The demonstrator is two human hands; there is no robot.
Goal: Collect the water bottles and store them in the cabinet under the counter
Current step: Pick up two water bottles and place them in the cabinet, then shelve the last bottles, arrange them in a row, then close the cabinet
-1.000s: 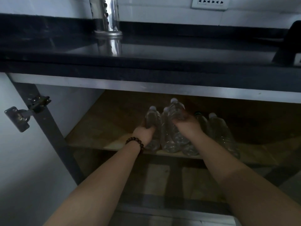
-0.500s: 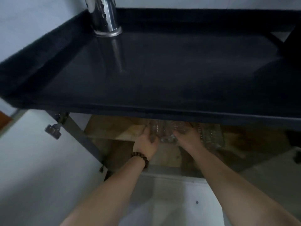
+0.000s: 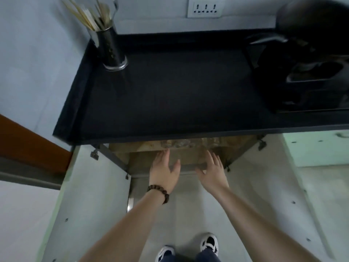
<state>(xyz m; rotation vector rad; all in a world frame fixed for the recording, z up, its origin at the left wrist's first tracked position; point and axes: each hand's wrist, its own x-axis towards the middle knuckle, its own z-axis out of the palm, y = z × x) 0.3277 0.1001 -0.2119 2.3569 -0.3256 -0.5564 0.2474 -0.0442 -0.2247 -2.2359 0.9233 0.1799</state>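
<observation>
Several clear water bottles [image 3: 186, 144] lie on the wooden shelf [image 3: 139, 148] of the open cabinet, mostly hidden under the black counter [image 3: 170, 99]. Only their near ends show below the counter's front edge. My left hand [image 3: 164, 172], with a bead bracelet at the wrist, is open with fingers spread just in front of the shelf. My right hand [image 3: 212, 172] is open too, a little to the right. Neither hand touches a bottle.
A steel holder of chopsticks [image 3: 110, 47] stands at the counter's back left. A dark pot and rack [image 3: 309, 59] fill the right side. Both cabinet doors [image 3: 90, 195] swing open toward me. My shoes [image 3: 208, 242] are on the floor below. A wall socket [image 3: 205, 7] sits above.
Both hands have let go of the bottles and pulled back out of the cabinet, fingers now spread. The view has risen from inside the cabinet to above the counter.
</observation>
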